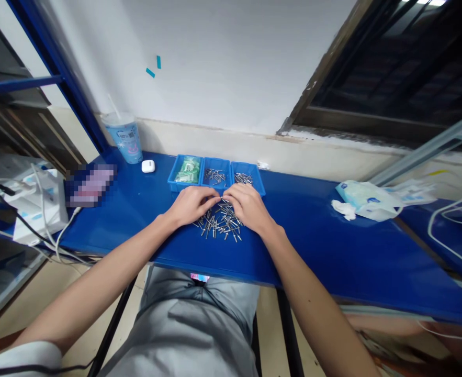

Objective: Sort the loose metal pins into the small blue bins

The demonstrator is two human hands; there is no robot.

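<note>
A loose pile of small metal pins (215, 225), thin silvery pieces that look like blind rivets, lies on the blue tabletop (301, 241). Over the pile's far side, my left hand (193, 203) is closed in a pinch. My right hand (247, 205) pinches too, its fingertips almost meeting the left ones. Between them shows a tiny bit of a metal pin (222, 198), partly hidden by the fingers. Just beyond my hands stands a row of joined blue bins: the left bin (171, 183) holds green-and-clear plastic packets, the middle bin (217, 163) and right bin (259, 180) hold metal pins.
Against the wall at the left are a drink cup (125, 139) with a straw and a white earbud case (148, 166). Power strips (38, 204) with cables crowd the left end. A tissue pack (368, 199) lies at the right, near more white cable.
</note>
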